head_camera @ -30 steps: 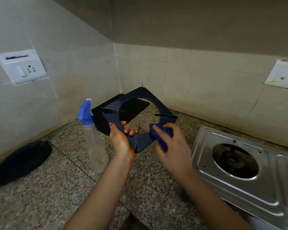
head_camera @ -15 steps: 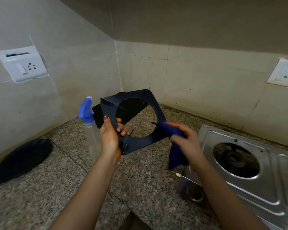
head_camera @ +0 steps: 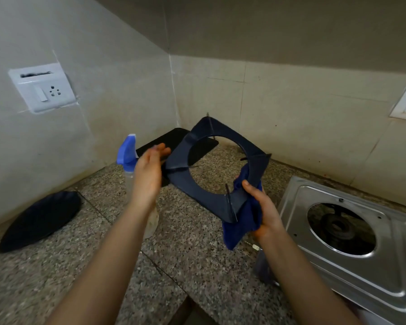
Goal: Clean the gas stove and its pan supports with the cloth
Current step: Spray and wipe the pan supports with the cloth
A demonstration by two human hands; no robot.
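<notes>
Wiping looked midway: right hand (head_camera: 265, 212) clamped the cloth (head_camera: 242, 228) round the near-right corner of the pan support (head_camera: 206, 202), above the surface (head_camera: 197, 266); left hand (head_camera: 148, 172), fingers straight, sat beside its left edge. Stove (head_camera: 384, 277) at right, burner bare, probably remained to do.

Dim, even indoor light.
Glare on stove (head_camera: 352, 273), right; left hand (head_camera: 148, 177) motion-blurred; walls (head_camera: 103, 66) bowed at edges.
</notes>
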